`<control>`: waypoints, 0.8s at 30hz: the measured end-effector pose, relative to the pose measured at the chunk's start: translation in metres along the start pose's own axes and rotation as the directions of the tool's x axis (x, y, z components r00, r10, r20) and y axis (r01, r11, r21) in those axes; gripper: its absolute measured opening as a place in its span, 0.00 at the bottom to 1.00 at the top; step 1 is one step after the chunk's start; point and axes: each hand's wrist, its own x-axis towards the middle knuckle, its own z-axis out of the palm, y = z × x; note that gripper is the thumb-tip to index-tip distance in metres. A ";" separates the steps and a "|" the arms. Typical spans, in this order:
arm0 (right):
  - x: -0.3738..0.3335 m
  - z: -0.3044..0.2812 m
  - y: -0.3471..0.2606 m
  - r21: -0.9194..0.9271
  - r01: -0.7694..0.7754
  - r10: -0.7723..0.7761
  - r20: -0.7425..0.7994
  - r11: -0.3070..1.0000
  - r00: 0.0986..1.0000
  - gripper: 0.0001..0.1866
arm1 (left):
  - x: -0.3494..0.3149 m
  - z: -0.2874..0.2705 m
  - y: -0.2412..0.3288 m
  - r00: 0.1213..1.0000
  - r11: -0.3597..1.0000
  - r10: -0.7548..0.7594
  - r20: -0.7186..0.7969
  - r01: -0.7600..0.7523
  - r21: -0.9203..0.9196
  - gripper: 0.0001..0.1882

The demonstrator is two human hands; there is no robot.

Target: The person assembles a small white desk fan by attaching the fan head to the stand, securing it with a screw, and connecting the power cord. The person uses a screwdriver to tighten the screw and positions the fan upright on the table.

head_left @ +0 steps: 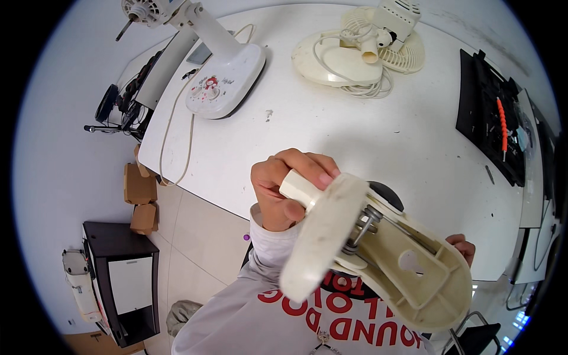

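My left hand (pixel 283 186) grips the short white neck of a cream plastic fan base (pixel 322 236), held up close in front of my chest. The base is turned so its hollow ribbed underside (pixel 414 278) faces up and to the right, with a metal bolt and spring (pixel 364 228) showing between the two halves. My right hand (pixel 463 247) supports the far edge of the underside; only its fingertips show behind the rim.
On the white table (pixel 331 130) stand a white fan stand with a decorated base (pixel 225 80) and a cord, and a cream fan base with a grille and coiled cable (pixel 361 50). A black tool mat (pixel 488 118) lies at the right. A black cabinet (pixel 121 278) and cardboard boxes (pixel 140 192) sit on the floor at left.
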 end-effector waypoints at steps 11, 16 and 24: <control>-0.030 -0.029 0.027 -0.261 -0.218 0.098 -0.404 0.940 0.909 0.25 | 0.017 0.033 0.007 0.999 0.952 -0.005 -0.047 0.019 0.307 0.20; -0.012 -0.041 0.030 0.521 -0.112 0.147 -0.027 0.846 0.989 0.24 | 0.048 0.068 0.021 0.995 0.842 -0.051 0.081 -0.001 0.540 0.18; 0.006 -0.046 0.017 0.601 -0.104 0.230 -0.136 0.793 0.964 0.24 | 0.056 0.110 0.013 0.981 0.732 0.179 0.073 -0.182 0.656 0.15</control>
